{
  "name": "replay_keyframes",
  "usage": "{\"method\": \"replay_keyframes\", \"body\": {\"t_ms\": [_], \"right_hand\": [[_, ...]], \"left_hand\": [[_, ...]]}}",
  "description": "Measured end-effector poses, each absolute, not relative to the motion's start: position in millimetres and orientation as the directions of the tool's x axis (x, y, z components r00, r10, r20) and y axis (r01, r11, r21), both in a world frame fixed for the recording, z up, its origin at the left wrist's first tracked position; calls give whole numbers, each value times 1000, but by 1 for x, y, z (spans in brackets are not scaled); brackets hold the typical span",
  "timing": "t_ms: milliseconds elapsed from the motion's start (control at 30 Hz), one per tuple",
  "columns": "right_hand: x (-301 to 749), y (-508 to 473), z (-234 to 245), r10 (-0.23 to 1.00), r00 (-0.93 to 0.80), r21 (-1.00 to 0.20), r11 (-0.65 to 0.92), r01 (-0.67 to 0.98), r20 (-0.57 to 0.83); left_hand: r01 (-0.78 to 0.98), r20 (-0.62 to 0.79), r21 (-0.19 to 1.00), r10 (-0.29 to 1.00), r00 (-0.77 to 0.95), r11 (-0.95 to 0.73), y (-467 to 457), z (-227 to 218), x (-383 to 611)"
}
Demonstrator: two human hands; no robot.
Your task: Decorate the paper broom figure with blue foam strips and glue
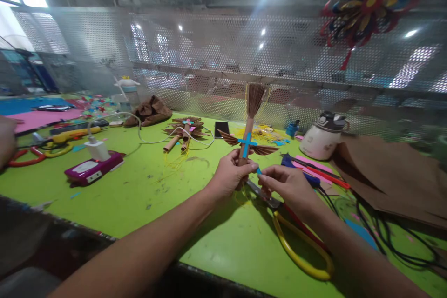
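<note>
My left hand [233, 173] is closed around the lower end of a brown paper figure [248, 129], held upright. The figure has a rolled tube body, pleated side wings, a pleated fan on top and a blue paper cross on its front. With thumb and forefinger my right hand [284, 182] pinches a small blue paper strip [259, 171] close to the tube's lower end. Beneath the right hand lie scissors [302, 260] with yellow and red handles, blades partly hidden by the fingers. Thin yellow strings hang below the left hand.
A second brown paper figure [186, 130] lies further back, near a black phone [222, 130]. To the left are a purple power strip [94, 168] with a white charger. At right stand a white kettle [319, 137], brown paper sheets [401, 181] and black cables [394, 242].
</note>
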State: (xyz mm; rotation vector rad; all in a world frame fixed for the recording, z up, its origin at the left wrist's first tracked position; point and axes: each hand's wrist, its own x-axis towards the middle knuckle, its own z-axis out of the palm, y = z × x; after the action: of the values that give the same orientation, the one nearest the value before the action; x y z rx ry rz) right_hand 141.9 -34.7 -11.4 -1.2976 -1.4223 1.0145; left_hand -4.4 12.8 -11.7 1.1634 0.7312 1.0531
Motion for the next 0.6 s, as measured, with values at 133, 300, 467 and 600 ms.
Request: {"method": "replay_keyframes", "body": {"t_ms": [133,300,467,600], "right_hand": [[143,-35,-10,998,-30,-981,66,185,62],[143,-34,-13,997,-50,-991,59,124,54],[142,-33,-18,997,-11,-992,71,103,70],[141,-34,-18,995,-5,-985,101,143,102]], "left_hand": [[-275,59,960,929,366,47,12,-11,-5],[-270,60,962,926,372,46,12,-10,-6],[-257,71,966,934,351,23,14,-12,-5],[-254,101,967,931,349,-10,15,-14,-4]]}}
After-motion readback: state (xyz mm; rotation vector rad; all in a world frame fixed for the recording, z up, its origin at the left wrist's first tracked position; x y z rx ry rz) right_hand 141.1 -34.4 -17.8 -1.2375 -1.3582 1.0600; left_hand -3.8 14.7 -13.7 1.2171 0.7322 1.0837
